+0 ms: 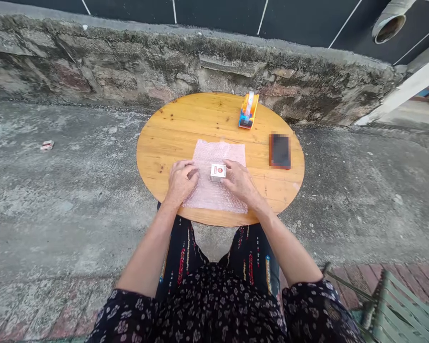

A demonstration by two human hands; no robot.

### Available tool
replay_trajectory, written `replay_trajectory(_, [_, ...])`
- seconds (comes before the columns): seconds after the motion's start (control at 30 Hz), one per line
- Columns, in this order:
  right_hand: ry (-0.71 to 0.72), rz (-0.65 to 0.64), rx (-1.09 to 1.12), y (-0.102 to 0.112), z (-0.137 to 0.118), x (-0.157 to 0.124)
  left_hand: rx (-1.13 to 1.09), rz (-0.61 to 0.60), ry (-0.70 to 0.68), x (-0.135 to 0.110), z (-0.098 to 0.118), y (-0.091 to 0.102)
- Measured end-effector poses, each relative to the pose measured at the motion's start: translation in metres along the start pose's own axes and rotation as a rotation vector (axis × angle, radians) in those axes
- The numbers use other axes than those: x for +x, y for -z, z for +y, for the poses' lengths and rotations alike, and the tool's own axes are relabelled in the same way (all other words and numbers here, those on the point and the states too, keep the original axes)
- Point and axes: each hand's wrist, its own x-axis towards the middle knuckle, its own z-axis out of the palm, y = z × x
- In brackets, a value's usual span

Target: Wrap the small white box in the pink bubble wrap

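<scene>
- Table (193, 119), wooden, by stone wall (121, 69).
- Bubble wrap (214, 197), pinkish, spread flat on it.
- White box (218, 172), on the wrap.
- Right hand (241, 181): thumb and fingers closed about box's right end.
- Left hand (180, 180): half-open, empty, at wrap's left edge.

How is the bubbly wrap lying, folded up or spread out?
Spread out: the bubbly wrap lies flat across the table, with the small box on top.

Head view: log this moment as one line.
left hand: at left edge of bubble wrap | right hand: at right end of small white box | box: on wrap | wrap: on wooden table
</scene>
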Motion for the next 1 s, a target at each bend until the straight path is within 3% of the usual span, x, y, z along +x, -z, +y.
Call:
replay_trajectory(0.4, [0.008, 0.014, -0.039, 0.004, -0.001, 0.0, -0.009, 0.016, -0.012, -0.001, 0.0, 0.0])
replay_trajectory(0.53, [0.041, 0.025, -0.101, 0.014, -0.018, -0.028, -0.017, 0.03, -0.014, -0.002, 0.001, 0.001])
replay_trajectory(0.73, [0.204, -0.139, -0.223, 0.005, -0.041, -0.081, -0.054, 0.073, -0.002, 0.001, 0.0, -0.001])
replay_trajectory(0.9, [0.295, -0.075, -0.395, -0.008, -0.038, -0.082, -0.071, 0.143, -0.047, -0.011, 0.008, 0.011])
replay_trajectory(1.0, [0.314, -0.084, -0.443, -0.011, -0.035, -0.077, -0.057, 0.06, -0.167, -0.032, 0.021, 0.027])
